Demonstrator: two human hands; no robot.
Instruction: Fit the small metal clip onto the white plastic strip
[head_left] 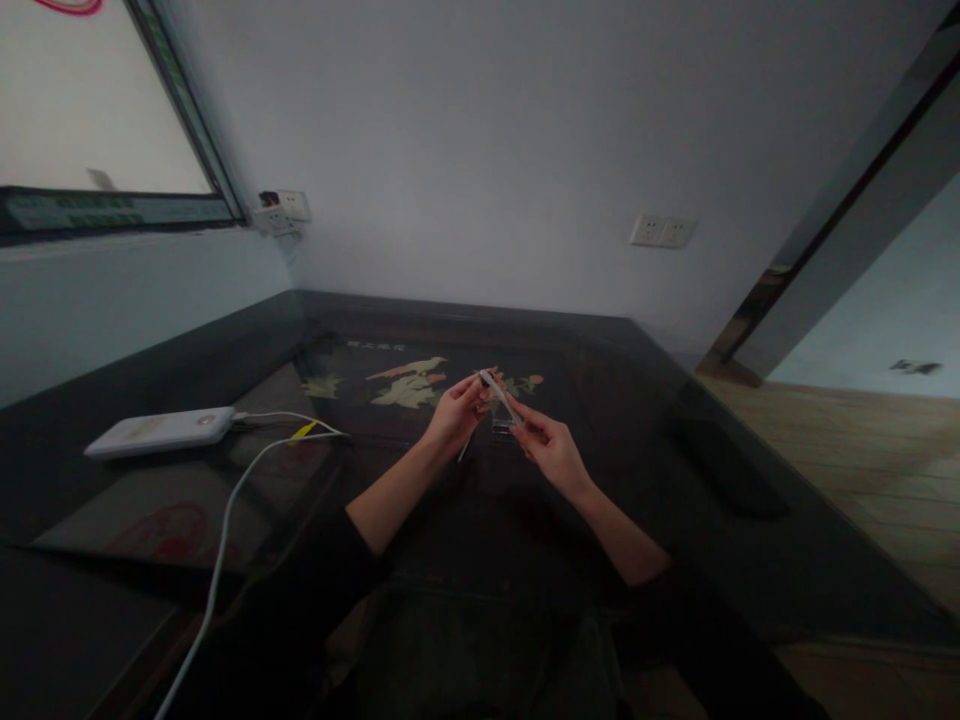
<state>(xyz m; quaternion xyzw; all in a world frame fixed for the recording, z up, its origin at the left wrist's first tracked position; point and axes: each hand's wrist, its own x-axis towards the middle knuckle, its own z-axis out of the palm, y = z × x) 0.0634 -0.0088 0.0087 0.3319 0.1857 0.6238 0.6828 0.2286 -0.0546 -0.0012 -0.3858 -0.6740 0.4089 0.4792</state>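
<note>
Above a dark, glossy surface point(645, 400) set into the corner of a pale-walled room, both hands meet over an inlaid panel showing a bird and leaves point(411, 382). Left hand point(455, 412) and right hand point(551, 450) each pinch one end of a thin pale strip point(499, 397), held just clear of the surface; a small clear item below it is too blurred to identify. A short line of light characters point(376, 346) runs along the panel's top edge, too small to read. At left lies a white power bank point(159, 431) with a white cable point(225, 530) trailing toward the viewer; any marking on its casing is illegible. Wall sockets point(661, 231) sit on the far wall, another pair point(283, 210) beside the window frame point(187, 110). Wooden flooring point(862, 460) extends to the right.
</note>
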